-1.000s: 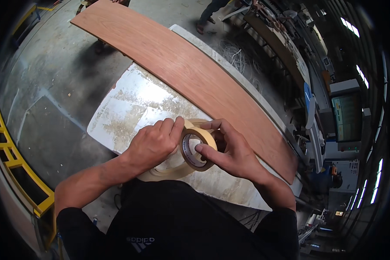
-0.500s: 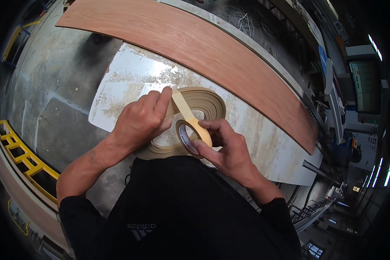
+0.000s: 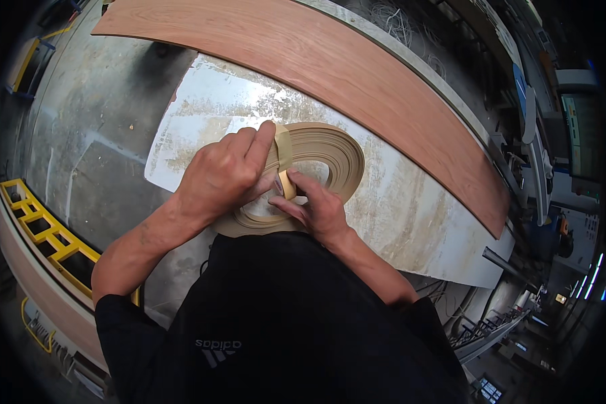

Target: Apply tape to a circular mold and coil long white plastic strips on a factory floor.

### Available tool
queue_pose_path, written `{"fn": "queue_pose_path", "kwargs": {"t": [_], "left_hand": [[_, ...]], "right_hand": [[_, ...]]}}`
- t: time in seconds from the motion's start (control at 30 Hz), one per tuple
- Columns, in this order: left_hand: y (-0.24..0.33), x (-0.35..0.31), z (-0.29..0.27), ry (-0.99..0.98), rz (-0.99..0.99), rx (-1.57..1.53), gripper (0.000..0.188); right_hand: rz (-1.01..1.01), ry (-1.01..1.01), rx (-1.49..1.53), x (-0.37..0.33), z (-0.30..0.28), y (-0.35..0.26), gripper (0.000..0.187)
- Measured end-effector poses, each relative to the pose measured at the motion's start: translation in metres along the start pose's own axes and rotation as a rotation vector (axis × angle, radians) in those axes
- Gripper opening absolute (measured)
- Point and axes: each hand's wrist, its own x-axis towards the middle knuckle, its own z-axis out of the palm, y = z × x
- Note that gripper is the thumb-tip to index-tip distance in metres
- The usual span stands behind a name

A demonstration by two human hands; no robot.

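Observation:
A large oval coil of beige edge banding (image 3: 343,151) lies on a worn white board (image 3: 411,229). My left hand (image 3: 219,172) is closed around the coil's near-left side, its thumb out of sight inside the loop. A short strip of masking tape (image 3: 283,145) lies across the band beside my left fingertips. It runs down to a roll of masking tape (image 3: 288,185), seen nearly edge-on at the coil's opening. My right hand (image 3: 320,207) pinches that roll between thumb and fingers, close to my left hand.
A long reddish wood panel (image 3: 357,87) lies along the board's far side. At the left, a yellow slotted frame (image 3: 54,236) stands by a pale panel edge over the concrete floor (image 3: 108,128). Tangled white strapping (image 3: 394,23) lies beyond the panel; machinery stands at the right.
My right hand has moved left with the tape roll, bringing it into the coil's opening and turning it edge-on. The stretched tape is shorter. My left hand keeps its grip.

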Motion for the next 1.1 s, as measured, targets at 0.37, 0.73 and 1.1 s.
{"fn": "queue_pose_path", "kwargs": {"t": [0.37,0.73,1.1], "left_hand": [[0.026,-0.015,-0.020,0.113,0.090,0.068,0.067],[0.022,-0.017,-0.024,0.154,0.263,0.216,0.046],[0.014,-0.006,-0.024,0.089,0.240,0.190,0.038]], "right_hand": [[-0.314,-0.195,-0.093,0.003,-0.060,-0.001,0.060],[0.673,-1.041,0.253,0.189,-0.093,0.039,0.054],[1.176,-1.618,0.906,0.198,-0.011,0.044,0.069]]}}
